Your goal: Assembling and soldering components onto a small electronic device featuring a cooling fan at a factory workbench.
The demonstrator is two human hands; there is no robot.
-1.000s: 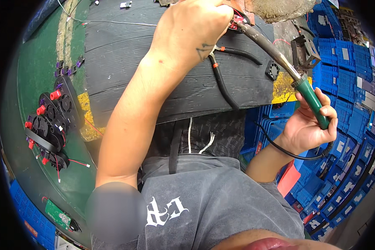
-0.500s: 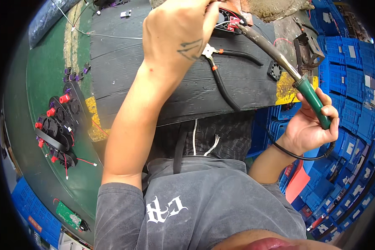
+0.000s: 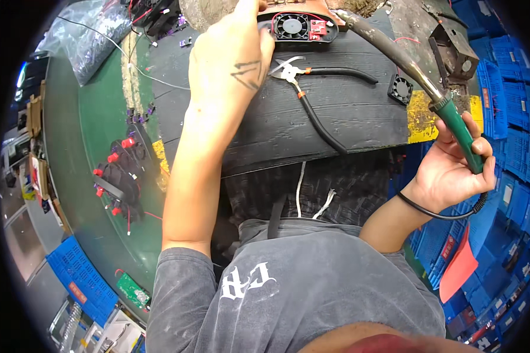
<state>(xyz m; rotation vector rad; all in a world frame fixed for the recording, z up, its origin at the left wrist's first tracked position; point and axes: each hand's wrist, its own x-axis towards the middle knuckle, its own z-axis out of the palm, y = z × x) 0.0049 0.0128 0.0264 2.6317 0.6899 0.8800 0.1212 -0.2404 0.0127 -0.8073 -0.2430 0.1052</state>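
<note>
My left hand (image 3: 229, 59) is closed at the far edge of the bench, its thumb and fingers around the left end of a black fan housing (image 3: 305, 39). The housing carries a round fan and a small red circuit board. Most of the fingertips are hidden. A thin grey wire (image 3: 159, 81) runs in from the left to this hand. My right hand (image 3: 453, 167) grips the green handle of a soldering iron (image 3: 397, 56). The iron's tip rests by a brownish lump, just beyond the housing's right end. Cutting pliers (image 3: 321, 126) with black handles lie spread below the housing.
A small black fan (image 3: 400, 89) and a rusty metal bracket (image 3: 453, 56) sit at the bench's right. Left are black parts with red knobs (image 3: 121, 182), a clear plastic bag (image 3: 88, 50) and a green circuit board (image 3: 132, 289). Blue crates (image 3: 503, 112) stack along the right.
The fan housing and my left hand have shifted left. The iron's tip has left the red board and is now past the housing's right end. The view has also shifted.
</note>
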